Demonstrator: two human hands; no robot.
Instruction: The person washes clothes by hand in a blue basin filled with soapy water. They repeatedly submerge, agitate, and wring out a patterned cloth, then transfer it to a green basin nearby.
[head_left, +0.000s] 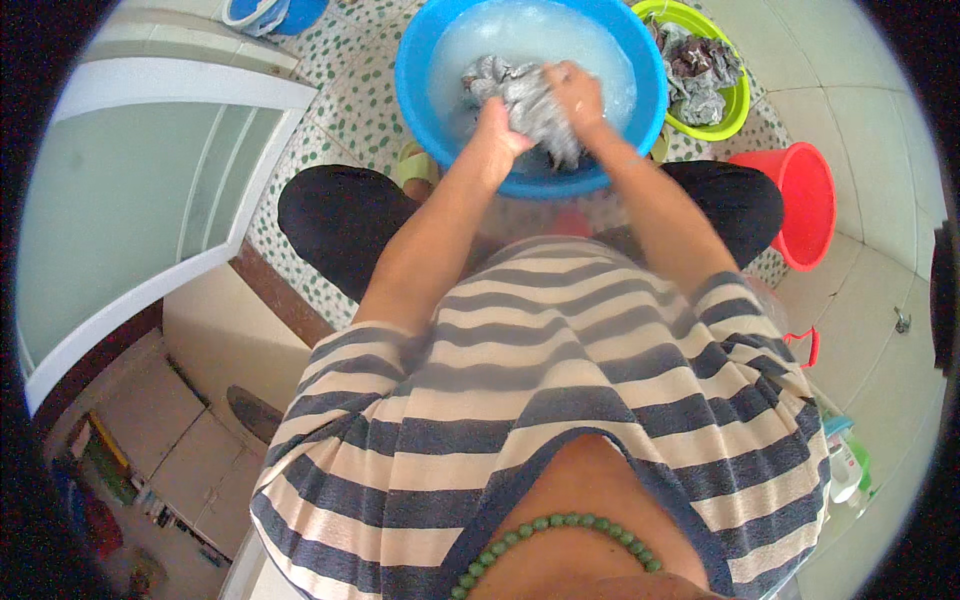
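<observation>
A large blue plastic basin (416, 112) of cloudy, sudsy water stands on the floor between my knees. Bunched up in it is a wet grey patterned cloth (525, 101), partly blurred. My left hand (502, 135) grips the near left side of this cloth, its thumb pointing away from me. On the cloth's right side, my right hand (577, 94) is closed over the fabric, fingers curled and blurred. The cloth's lower end hangs at the water near the basin's near wall; what lies under the water is hidden.
A lime-green basin (739, 112) holding crumpled grey and dark cloths (697, 67) stands at the upper right. Below it, a red bucket (810, 206) is close to the tiled wall. A white-framed glass door (157, 172) is at left. Blue containers (300, 15) stand at the top left.
</observation>
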